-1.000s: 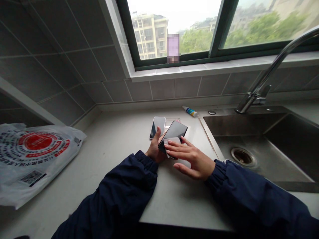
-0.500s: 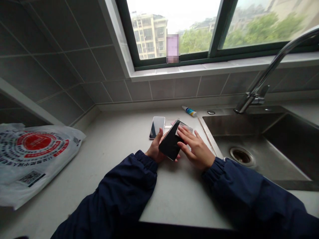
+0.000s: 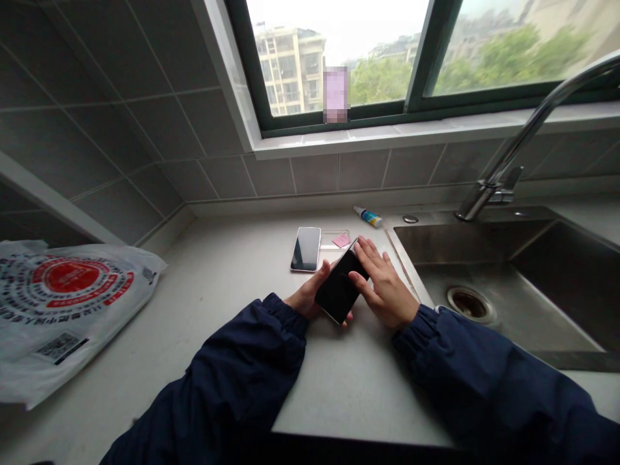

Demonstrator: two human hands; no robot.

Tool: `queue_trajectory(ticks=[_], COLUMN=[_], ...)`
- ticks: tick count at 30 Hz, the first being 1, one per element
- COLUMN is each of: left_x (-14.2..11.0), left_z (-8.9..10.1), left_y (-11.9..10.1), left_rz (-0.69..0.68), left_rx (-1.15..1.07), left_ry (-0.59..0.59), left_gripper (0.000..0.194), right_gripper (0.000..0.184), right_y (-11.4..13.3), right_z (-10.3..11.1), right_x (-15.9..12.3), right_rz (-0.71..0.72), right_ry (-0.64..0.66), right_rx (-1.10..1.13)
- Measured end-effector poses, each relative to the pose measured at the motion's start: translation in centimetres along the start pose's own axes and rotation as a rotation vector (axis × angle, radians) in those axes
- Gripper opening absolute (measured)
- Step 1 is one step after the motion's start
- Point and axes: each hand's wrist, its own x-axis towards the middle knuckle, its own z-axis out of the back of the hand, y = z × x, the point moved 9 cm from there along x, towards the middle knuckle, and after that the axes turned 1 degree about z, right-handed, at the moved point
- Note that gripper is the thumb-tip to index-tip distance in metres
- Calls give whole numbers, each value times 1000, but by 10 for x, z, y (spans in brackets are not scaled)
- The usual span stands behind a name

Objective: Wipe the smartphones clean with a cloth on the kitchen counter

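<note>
Two hands grip one black phone [image 3: 338, 289] over the desk [image 3: 217, 342]: left hand [image 3: 303, 298] curled under its near edge, right hand [image 3: 385, 284] spread across its far end. A loose grip could drop it onto the second phone [image 3: 305, 248] nearby.

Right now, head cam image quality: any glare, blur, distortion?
Head view: wide-angle distortion bows the wall tiles; the window is overexposed, its sky near white; the phone lying flat shows pale glare on its screen; a pixelated patch hides part of the window.
</note>
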Motion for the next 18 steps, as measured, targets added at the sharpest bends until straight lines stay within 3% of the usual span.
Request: queue_trajectory(ticks=[10,18], left_x=[1,1], left_z=[-5,2], left_y=[-5,-20], left_rz=[-27,-205], left_rx=[-11,-181], left_ry=[-31,-249], left_gripper=[92,76], right_gripper=[65,63], right_y=[20,53], right_z=[-9,-15], right_x=[-4,-16], right_rz=[163,318], right_ry=[102,227], right_rx=[25,79])
